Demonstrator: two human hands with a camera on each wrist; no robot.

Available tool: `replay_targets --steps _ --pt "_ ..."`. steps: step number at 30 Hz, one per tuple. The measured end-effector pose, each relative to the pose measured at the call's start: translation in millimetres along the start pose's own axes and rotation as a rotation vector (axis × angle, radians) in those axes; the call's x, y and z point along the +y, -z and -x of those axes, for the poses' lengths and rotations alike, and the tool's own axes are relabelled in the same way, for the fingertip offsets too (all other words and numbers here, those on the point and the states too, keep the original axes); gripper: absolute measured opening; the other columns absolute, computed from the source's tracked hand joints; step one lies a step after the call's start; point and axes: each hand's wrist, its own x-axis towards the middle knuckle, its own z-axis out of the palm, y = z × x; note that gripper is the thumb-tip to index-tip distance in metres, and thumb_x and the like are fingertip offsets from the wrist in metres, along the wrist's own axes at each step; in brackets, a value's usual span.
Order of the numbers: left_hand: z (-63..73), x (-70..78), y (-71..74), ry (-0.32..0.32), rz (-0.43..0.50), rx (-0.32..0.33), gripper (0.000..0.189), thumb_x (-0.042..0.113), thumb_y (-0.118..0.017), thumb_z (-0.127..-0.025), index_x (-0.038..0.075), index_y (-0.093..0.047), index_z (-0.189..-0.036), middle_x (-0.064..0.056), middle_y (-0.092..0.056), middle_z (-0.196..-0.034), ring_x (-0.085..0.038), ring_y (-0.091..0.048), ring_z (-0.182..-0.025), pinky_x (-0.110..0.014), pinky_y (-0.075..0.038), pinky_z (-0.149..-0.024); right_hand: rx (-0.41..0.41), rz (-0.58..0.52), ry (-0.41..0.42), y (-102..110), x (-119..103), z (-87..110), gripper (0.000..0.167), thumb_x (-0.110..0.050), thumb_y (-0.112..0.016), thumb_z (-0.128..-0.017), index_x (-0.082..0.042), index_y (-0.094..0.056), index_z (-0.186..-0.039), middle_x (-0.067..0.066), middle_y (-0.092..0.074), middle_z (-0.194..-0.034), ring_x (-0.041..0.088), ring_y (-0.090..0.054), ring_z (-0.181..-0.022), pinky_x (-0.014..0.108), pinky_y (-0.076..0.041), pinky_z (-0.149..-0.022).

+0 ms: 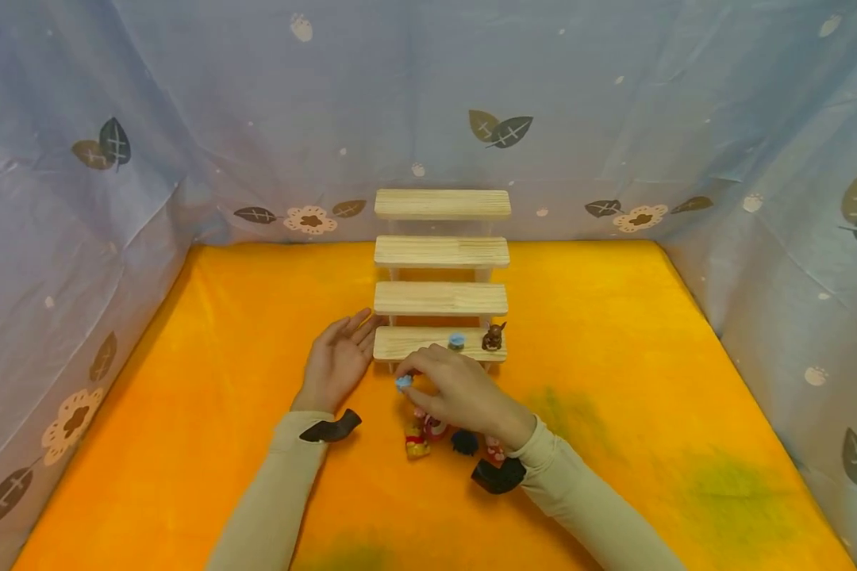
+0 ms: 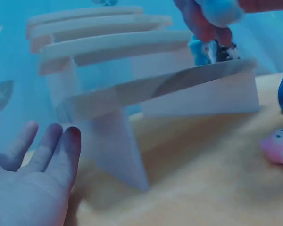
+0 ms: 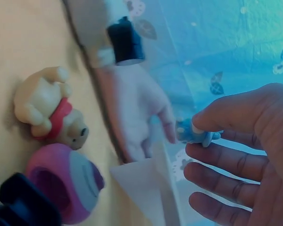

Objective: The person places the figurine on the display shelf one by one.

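Note:
My right hand (image 1: 460, 388) pinches a small light-blue toy figurine (image 3: 191, 132) between thumb and index finger, just in front of the lowest step of a wooden tiered stand (image 1: 441, 299). The other fingers of that hand spread loosely. Beside the left end of that step my left hand (image 1: 337, 365) lies palm up, fingers extended and holding nothing. On the lowest step stand another light-blue figurine (image 1: 456, 341), near the middle, and a brown figurine (image 1: 493, 337) at the right end.
Under and near my right forearm, on the orange cloth (image 1: 207, 396), lie a yellow bear figurine in a red shirt (image 1: 417, 441), a pink-purple round figurine (image 3: 61, 183), a dark blue figurine (image 1: 464, 442) and a pink-and-red figurine (image 1: 494, 452). Patterned curtain (image 1: 414, 95) hangs behind the stand.

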Motion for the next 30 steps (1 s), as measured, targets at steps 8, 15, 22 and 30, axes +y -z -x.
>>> replay_targets --steps 8,15,22,30 --pt "0.1 -6.3 0.7 0.013 -0.034 -0.019 0.052 0.028 -0.024 -0.112 0.005 -0.02 -0.158 -0.011 -0.012 -0.169 -0.021 -0.004 -0.16 -0.034 -0.004 -0.13 0.157 0.016 0.04 22.2 0.1 1.9 0.018 -0.023 -0.071 -0.096 -0.017 -0.067 -0.113 -0.003 -0.071 -0.11 0.016 -0.065 -0.099 0.033 -0.055 -0.085" --pt "-1.7 -3.7 -0.4 0.029 -0.037 0.031 0.036 0.026 -0.026 -0.112 0.008 -0.047 -0.135 -0.009 -0.04 -0.15 -0.023 -0.027 -0.151 -0.031 -0.036 -0.116 0.254 0.053 -0.039 49.1 6.2 -8.2 0.017 -0.023 -0.071 -0.096 -0.015 -0.069 -0.111 0.001 -0.071 -0.106 0.022 -0.063 -0.089 0.034 -0.052 -0.075" --pt "0.3 -0.4 -0.9 0.024 -0.039 0.029 0.036 0.026 -0.026 -0.112 0.009 -0.053 -0.13 -0.008 -0.05 -0.141 -0.02 -0.046 -0.136 -0.028 -0.047 -0.105 0.25 0.151 -0.05 54.0 13.2 -24.8 0.015 -0.022 -0.072 -0.095 -0.012 -0.07 -0.107 0.003 -0.073 -0.108 0.024 -0.065 -0.103 0.043 -0.052 -0.092" --pt "-1.4 -2.7 0.0 0.032 -0.033 0.029 0.037 0.025 -0.027 -0.112 0.006 -0.044 -0.139 -0.01 -0.042 -0.148 -0.024 -0.03 -0.15 -0.034 -0.031 -0.121 0.224 0.226 -0.067 44.7 15.4 -31.3 0.015 -0.021 -0.072 -0.095 -0.011 -0.071 -0.106 0.005 -0.072 -0.106 0.025 -0.061 -0.099 0.043 -0.049 -0.094"
